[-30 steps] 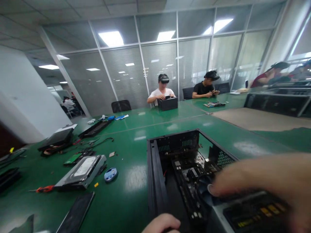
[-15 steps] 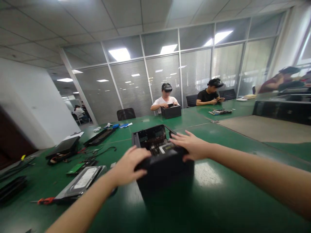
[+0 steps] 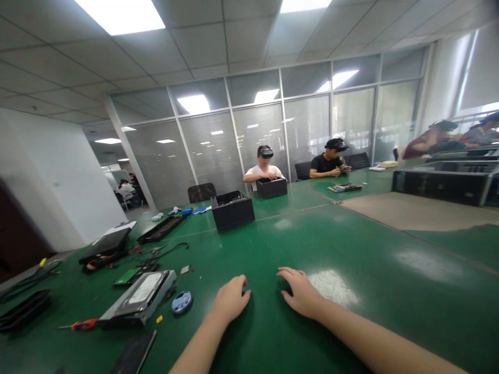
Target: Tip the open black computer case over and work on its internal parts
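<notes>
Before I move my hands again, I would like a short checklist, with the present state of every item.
1. Left hand empty, resting on the table: ok.
2. Right hand empty, resting on the table: ok.
3. Black case near the hands: not ok, it stands far across the table.
4. Hard drive and blue disc apart from the left hand: ok.
5. Parts inside the case secure: cannot tell, too far.
</notes>
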`<state>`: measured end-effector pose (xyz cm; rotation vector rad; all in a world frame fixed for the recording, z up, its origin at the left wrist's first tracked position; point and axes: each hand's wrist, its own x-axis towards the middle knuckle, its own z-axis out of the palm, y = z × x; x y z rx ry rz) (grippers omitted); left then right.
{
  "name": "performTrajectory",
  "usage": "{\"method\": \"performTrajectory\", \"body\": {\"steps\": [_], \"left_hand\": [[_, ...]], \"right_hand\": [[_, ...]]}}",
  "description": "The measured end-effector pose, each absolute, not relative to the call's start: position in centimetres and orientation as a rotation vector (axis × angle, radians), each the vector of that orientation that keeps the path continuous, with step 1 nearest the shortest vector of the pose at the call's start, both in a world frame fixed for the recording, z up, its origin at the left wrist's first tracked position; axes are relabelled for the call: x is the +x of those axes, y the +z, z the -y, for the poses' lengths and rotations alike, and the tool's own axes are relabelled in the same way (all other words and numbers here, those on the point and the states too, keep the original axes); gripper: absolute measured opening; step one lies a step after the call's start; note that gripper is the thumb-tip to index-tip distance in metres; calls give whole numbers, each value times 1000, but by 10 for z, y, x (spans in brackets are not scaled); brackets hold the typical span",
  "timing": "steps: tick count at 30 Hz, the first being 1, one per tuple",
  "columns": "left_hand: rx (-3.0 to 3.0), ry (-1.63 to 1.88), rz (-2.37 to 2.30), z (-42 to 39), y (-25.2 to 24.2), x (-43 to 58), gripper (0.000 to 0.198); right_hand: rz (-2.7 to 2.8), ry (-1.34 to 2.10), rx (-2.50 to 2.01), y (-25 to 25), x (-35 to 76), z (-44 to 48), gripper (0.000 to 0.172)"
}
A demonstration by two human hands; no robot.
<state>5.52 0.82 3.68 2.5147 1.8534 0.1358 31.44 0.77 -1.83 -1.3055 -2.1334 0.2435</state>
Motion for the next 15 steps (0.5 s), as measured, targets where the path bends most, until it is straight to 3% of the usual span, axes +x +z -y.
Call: {"method": "performTrajectory", "body": {"steps": [9,15], "left_hand": [[2378,235,-1793,2,31,51,19],[2256,648,-1724,3,5,39,24]], "right_hand": [[1889,347,-1248,-2,360,4,32],[1622,408,-1277,-22,369,-19,22]]}}
